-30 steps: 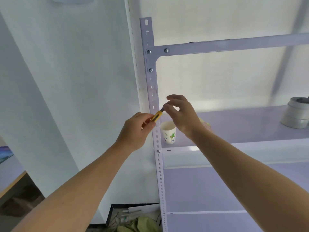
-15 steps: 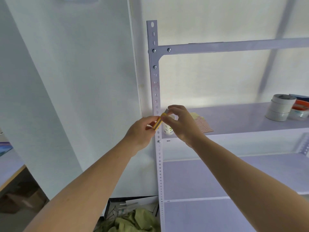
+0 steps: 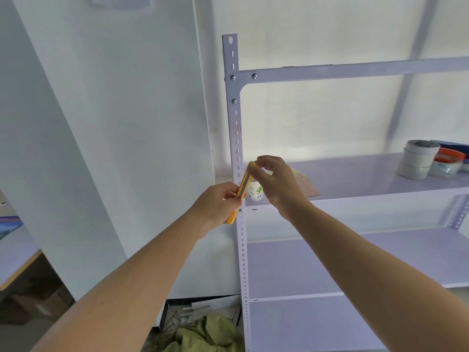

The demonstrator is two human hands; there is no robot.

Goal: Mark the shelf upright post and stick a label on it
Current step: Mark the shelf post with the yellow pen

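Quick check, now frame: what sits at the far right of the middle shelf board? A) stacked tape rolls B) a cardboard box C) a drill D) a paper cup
A: the stacked tape rolls stand at the shelf board's right end; the paper cup is by the upright post.

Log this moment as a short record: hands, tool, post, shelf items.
left hand: grips lower part of yellow marker
right hand: pinches marker's top end
marker: tilted, in front of post
label on post: none visible
shelf: paper cup, sticker sheet, tape rolls
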